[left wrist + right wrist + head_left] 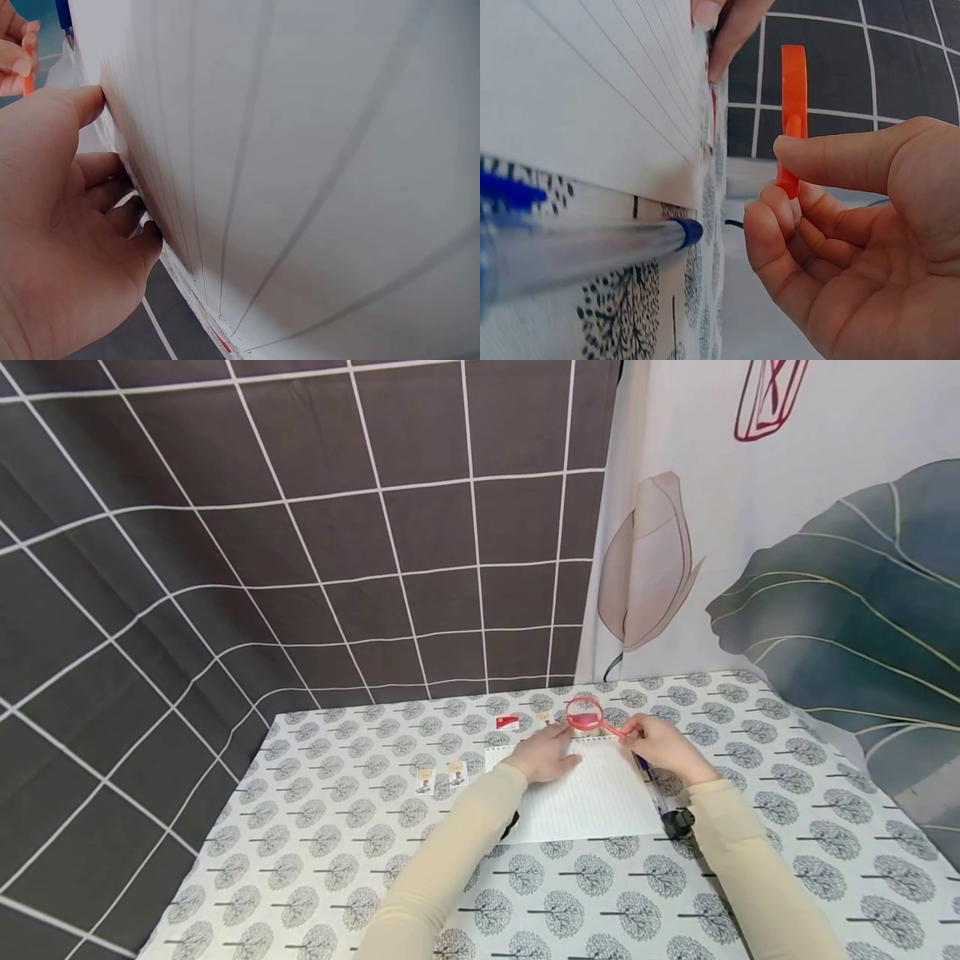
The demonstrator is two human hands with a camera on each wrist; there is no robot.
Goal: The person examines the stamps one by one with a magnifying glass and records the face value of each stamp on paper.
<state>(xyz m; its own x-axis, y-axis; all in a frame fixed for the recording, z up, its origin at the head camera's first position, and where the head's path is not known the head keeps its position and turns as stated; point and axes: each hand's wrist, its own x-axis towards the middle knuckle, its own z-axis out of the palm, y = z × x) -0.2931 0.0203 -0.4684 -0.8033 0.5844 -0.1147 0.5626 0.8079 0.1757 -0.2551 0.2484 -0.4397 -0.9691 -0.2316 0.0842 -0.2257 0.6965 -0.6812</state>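
Observation:
My right hand (663,745) pinches the handle of a red-orange magnifying glass (613,729) between thumb and fingers. Its round lens is held over a small red card (585,719) beyond the notebook's spiral edge. In the right wrist view the magnifying glass (794,86) appears edge-on. My left hand (546,756) rests at the top of the lined notebook (585,802), fingertips reaching past the spiral toward the red card. The left wrist view shows those fingers slightly bent, with the thumb (91,103) at the page.
A clear pen with blue ends (592,247) lies along the notebook's right side. A red-and-white card (507,722) and a small picture card (543,718) lie behind the notebook. Two more picture cards (425,782) lie left. Dark gridded cloth (420,527) hangs behind the table.

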